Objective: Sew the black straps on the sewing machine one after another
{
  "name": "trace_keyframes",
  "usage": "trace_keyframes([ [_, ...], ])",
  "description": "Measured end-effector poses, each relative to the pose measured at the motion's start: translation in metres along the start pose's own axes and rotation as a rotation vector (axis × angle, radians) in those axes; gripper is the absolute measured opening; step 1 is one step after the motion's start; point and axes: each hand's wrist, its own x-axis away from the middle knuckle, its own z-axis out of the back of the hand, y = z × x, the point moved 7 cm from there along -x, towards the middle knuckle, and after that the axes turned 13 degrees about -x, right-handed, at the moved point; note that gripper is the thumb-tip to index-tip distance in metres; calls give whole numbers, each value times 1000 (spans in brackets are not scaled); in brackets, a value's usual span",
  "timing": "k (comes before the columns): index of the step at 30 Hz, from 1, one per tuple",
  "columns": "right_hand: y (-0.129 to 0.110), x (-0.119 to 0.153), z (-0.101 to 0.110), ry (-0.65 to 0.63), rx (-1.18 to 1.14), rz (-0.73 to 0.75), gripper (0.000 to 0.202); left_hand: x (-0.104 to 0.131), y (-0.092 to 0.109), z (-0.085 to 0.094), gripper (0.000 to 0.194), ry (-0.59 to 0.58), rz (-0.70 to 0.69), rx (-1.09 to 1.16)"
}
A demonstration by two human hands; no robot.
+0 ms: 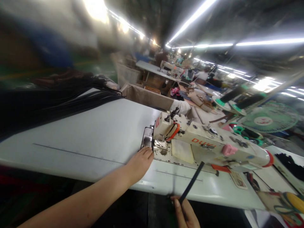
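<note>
A white sewing machine (194, 133) stands on a pale table (95, 123). My left hand (142, 160) lies on the tabletop just left of the needle area, its fingers flat at the near edge of a shiny metal plate (147, 139). Nothing is visible in its grasp. At the table's front edge, my right hand (185, 213) is closed on a narrow black strip (192, 182). The strip slants up and to the right over the table. Part of what this hand holds is dark and blurred.
A pile of long black strips (95, 103) covers the table's far left. Behind the machine is a bin (147, 96). Thread cones (249, 101) and a green fan (268, 118) stand to the right. A ruler scale (78, 153) is marked along the front.
</note>
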Motion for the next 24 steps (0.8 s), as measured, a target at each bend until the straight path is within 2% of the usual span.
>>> trace_keyframes([
  [2, -3, -1, -6, -68, -10, 28, 41, -2, -8, -4, 34, -2, 57, 71],
  [10, -20, 3, -28, -143, 37, 47, 39, -13, -33, -10, 33, -100, 203, 264],
  [20, -42, -7, -50, -203, 51, 66, 41, -11, -37, -17, 34, -203, 256, 305],
  [24, -48, -11, -57, -202, 42, 69, 43, -16, -53, -29, 30, -213, 289, 438],
])
